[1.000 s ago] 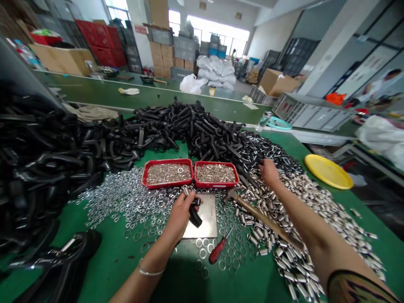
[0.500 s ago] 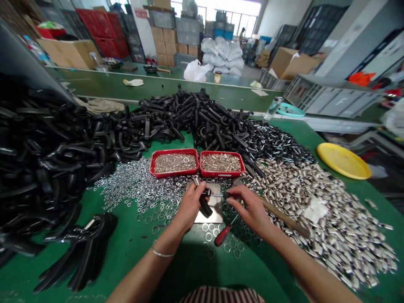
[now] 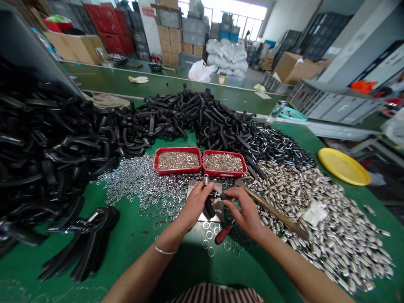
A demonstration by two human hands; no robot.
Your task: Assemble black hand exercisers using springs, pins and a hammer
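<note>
My left hand (image 3: 194, 205) is closed around a curved black plastic handle (image 3: 208, 207) with a metal spring (image 3: 206, 180) sticking up at its top. My right hand (image 3: 243, 211) pinches a small black and silver pin (image 3: 220, 195) against the handle's end. Both hands hover over a small metal plate (image 3: 217, 206) on the green table (image 3: 132, 248). Two red trays (image 3: 177, 160) of small metal parts sit just beyond the hands.
Heaps of black handles (image 3: 57, 143) fill the left and back. Loose rings (image 3: 142, 191) lie left of the plate, and silver sleeves (image 3: 315, 219) spread to the right. A hammer (image 3: 271, 210) and a red screwdriver (image 3: 222, 235) lie near my right hand. A yellow dish (image 3: 343, 166) sits far right.
My right hand came back from the sleeve pile at the right and now meets my left hand at the handle. The pin has closed in on the handle's end.
</note>
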